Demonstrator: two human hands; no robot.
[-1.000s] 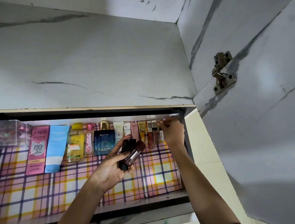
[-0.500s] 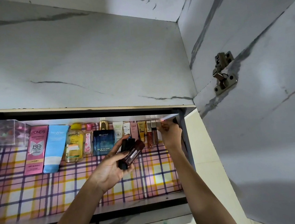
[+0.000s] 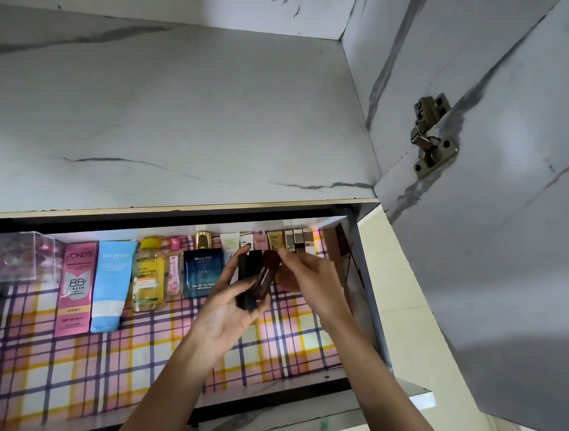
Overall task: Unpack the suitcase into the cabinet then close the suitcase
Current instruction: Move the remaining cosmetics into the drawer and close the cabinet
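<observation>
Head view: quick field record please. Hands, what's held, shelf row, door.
left hand: grips two dark tubes, one black, one reddish-brown
right hand: fingertips at the reddish one's top end; grip blurred
shelf liner: plaid
back row: Pond's box, blue tube, Garnier bottle, cologne bottle, small tubes
cabinet door: open, at right
</observation>
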